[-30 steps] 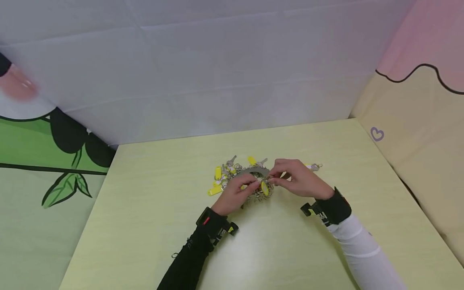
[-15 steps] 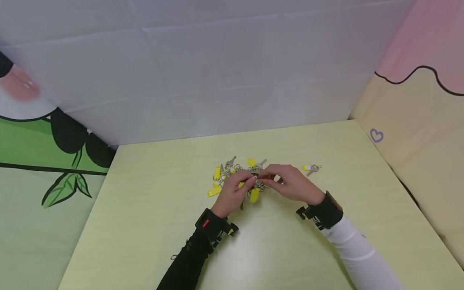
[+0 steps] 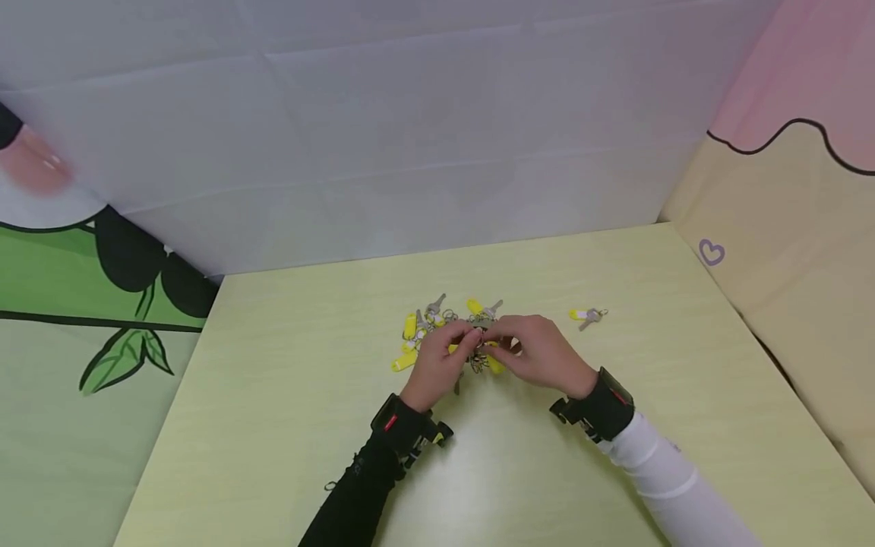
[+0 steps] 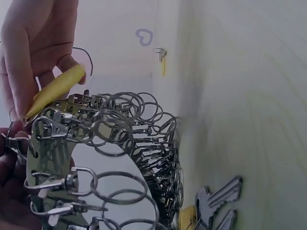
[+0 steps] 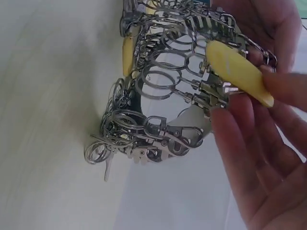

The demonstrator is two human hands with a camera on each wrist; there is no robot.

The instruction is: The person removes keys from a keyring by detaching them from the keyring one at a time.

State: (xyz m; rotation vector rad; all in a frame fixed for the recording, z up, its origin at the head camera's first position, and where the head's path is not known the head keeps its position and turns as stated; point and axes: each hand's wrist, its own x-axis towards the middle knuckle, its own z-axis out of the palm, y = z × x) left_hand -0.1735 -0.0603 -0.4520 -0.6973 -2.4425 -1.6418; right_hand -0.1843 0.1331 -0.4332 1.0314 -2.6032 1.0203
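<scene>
Now, head view: left hand [image 3: 437,366] and right hand [image 3: 545,353] meet over the table [image 3: 287,425], in from its far edge. Left wrist: left hand grips the clip-hung ring [image 4: 53,158]; best kept steady. Right wrist: right hand pinches a yellow tag [image 5: 234,68]; ease it past snagging clips [image 5: 194,96].

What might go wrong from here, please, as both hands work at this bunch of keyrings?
The metal rings crowd together around the grey curved band, so one could snag on its neighbours. The yellow tag at the right hand might slip, or hide the small fastening beside it. And the tagged key lying apart on the table could perhaps be overlooked if it belongs with the rest.
</scene>
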